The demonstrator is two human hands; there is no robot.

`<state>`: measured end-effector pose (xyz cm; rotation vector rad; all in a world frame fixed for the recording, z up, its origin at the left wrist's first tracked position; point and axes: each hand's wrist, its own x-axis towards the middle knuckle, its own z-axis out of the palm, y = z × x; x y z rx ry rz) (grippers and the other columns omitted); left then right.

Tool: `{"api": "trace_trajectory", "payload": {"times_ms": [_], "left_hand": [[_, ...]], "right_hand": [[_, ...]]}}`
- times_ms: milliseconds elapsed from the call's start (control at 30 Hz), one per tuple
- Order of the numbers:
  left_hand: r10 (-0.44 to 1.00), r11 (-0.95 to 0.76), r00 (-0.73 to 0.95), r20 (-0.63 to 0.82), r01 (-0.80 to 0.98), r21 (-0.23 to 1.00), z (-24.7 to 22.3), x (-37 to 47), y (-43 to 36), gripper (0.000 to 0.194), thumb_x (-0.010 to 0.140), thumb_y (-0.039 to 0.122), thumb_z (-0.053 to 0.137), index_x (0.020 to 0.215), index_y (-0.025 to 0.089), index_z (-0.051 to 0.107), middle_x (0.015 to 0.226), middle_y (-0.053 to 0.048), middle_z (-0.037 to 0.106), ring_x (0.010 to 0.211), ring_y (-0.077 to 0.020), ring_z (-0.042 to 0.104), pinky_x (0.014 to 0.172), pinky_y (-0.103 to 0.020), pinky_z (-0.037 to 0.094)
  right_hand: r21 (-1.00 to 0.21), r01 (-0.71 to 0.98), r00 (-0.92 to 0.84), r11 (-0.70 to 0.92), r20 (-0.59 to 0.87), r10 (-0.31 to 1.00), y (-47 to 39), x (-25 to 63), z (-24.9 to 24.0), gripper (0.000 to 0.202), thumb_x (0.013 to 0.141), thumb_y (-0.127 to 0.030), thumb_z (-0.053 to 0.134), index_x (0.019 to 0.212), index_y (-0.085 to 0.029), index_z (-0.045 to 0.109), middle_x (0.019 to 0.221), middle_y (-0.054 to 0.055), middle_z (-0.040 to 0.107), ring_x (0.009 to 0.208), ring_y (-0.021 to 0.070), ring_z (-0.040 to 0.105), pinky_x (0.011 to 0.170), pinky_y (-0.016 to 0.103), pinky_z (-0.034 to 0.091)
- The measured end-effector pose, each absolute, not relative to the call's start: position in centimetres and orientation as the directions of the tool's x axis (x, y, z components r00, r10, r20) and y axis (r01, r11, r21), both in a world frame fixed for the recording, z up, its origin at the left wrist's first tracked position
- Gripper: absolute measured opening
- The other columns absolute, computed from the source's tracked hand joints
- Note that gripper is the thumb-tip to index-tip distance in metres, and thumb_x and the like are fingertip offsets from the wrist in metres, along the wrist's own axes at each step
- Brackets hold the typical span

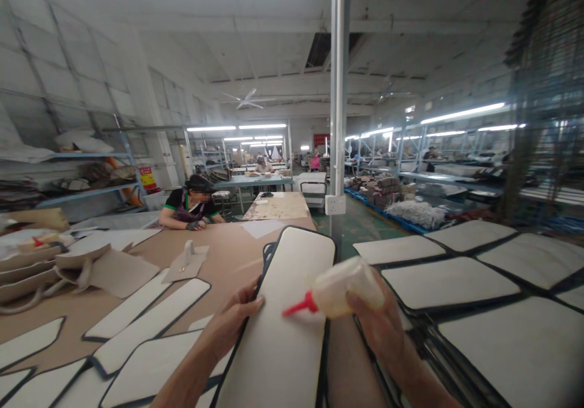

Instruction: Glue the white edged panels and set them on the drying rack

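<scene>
A long white panel with dark edges stands tilted in front of me, its far end raised. My left hand grips its left edge, thumb on the white face. In my right hand is a translucent squeeze bottle with a red nozzle, held on its side. The nozzle tip points left over the middle of the panel; whether it touches the surface I cannot tell. Behind the panel's upper left edge, a dark looped piece shows in part.
Several white dark-edged panels lie on the brown table at left and on a rack at right. Beige bag pieces sit at left. A person leans on the table's far side. A metal post rises beyond the panel.
</scene>
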<state>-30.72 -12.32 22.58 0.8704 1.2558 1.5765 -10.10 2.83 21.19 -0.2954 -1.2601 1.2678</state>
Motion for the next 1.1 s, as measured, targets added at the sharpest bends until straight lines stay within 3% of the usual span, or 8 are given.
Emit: {"api": "trace_trajectory", "payload": {"times_ms": [100, 267, 367, 567, 733, 800, 933, 1100], "left_hand": [[0.928, -0.074, -0.372, -0.004, -0.197, 0.978, 22.4, -31.3, -12.3, 0.055, 0.069, 0.023, 0.071, 0.122, 0.019, 0.060, 0.104, -0.008, 0.070, 0.088, -0.0242, 0.065, 0.069, -0.028, 0.050], [0.948, -0.029, -0.318, -0.030, -0.179, 0.983, 22.5, -31.0, -12.5, 0.053, 0.070, 0.024, 0.071, 0.121, 0.020, 0.061, 0.103, -0.007, 0.071, 0.083, -0.0225, 0.066, 0.066, -0.026, 0.050], [0.944, -0.048, -0.330, -0.030, -0.226, 0.973, 22.5, -30.9, -12.4, 0.054, 0.068, 0.024, 0.072, 0.121, 0.020, 0.061, 0.103, -0.007, 0.071, 0.087, -0.0223, 0.066, 0.068, -0.025, 0.050], [0.917, -0.026, -0.389, -0.092, -0.288, 0.957, 21.5, -32.3, -11.8, 0.063, 0.063, 0.025, 0.076, 0.123, 0.019, 0.059, 0.101, -0.009, 0.072, 0.087, -0.0242, 0.066, 0.066, -0.027, 0.051], [0.949, -0.023, -0.307, -0.075, -0.305, 0.952, 21.9, -32.0, -11.6, 0.058, 0.065, 0.024, 0.074, 0.121, 0.020, 0.060, 0.105, -0.008, 0.071, 0.089, -0.0247, 0.066, 0.068, -0.027, 0.051], [0.956, -0.015, -0.282, -0.081, -0.323, 0.946, 22.0, -32.0, -11.3, 0.060, 0.064, 0.024, 0.075, 0.122, 0.020, 0.060, 0.105, -0.008, 0.070, 0.088, -0.0254, 0.066, 0.067, -0.028, 0.051], [0.946, 0.009, -0.304, -0.116, -0.332, 0.943, 21.6, -32.6, -10.6, 0.064, 0.061, 0.026, 0.077, 0.122, 0.020, 0.060, 0.102, -0.008, 0.071, 0.082, -0.0255, 0.067, 0.067, -0.029, 0.051], [0.975, 0.033, -0.199, -0.104, -0.332, 0.943, 21.0, -33.1, -9.8, 0.056, 0.066, 0.024, 0.073, 0.121, 0.023, 0.061, 0.102, -0.006, 0.072, 0.080, -0.0217, 0.067, 0.065, -0.025, 0.050]], "right_hand": [[-0.814, -0.516, -0.365, 0.267, 0.491, 0.791, 1.1, -9.9, 20.4, 0.047, 0.059, -0.032, 0.078, 0.101, -0.017, 0.063, 0.083, 0.005, 0.066, 0.072, 0.0214, 0.061, 0.063, 0.032, 0.051], [-0.731, -0.586, -0.074, 0.349, 0.477, 0.876, 4.8, -10.4, 23.3, 0.045, 0.057, -0.033, 0.080, 0.095, -0.021, 0.061, 0.080, -0.001, 0.062, 0.072, 0.0169, 0.057, 0.069, 0.030, 0.049], [-0.730, -0.578, -0.043, 0.365, 0.474, 0.879, 5.2, -10.4, 23.2, 0.044, 0.055, -0.032, 0.080, 0.094, -0.021, 0.061, 0.078, -0.002, 0.061, 0.070, 0.0160, 0.055, 0.067, 0.029, 0.049], [-0.841, -0.502, -0.386, 0.203, 0.428, 0.817, 1.3, -9.8, 20.0, 0.050, 0.059, -0.031, 0.078, 0.105, -0.020, 0.061, 0.086, 0.005, 0.066, 0.075, 0.0229, 0.061, 0.066, 0.034, 0.051], [-0.762, -0.537, -0.036, 0.363, 0.451, 0.892, 3.0, -10.5, 22.2, 0.053, 0.056, -0.030, 0.081, 0.104, -0.022, 0.061, 0.088, 0.000, 0.064, 0.077, 0.0175, 0.058, 0.071, 0.028, 0.049], [-0.796, -0.488, -0.114, 0.359, 0.466, 0.877, 2.5, -10.7, 21.7, 0.052, 0.057, -0.032, 0.079, 0.105, -0.022, 0.061, 0.087, 0.002, 0.065, 0.075, 0.0195, 0.059, 0.068, 0.029, 0.050], [-0.864, -0.437, -0.449, 0.250, 0.450, 0.771, 0.3, -10.7, 19.8, 0.055, 0.058, -0.033, 0.078, 0.108, -0.021, 0.060, 0.092, 0.008, 0.068, 0.080, 0.0269, 0.063, 0.067, 0.036, 0.053], [-0.792, -0.436, -0.061, 0.427, 0.500, 0.864, 2.3, -10.7, 21.6, 0.053, 0.060, -0.031, 0.078, 0.109, -0.023, 0.058, 0.101, 0.005, 0.066, 0.090, 0.0242, 0.061, 0.080, 0.036, 0.050]]}}
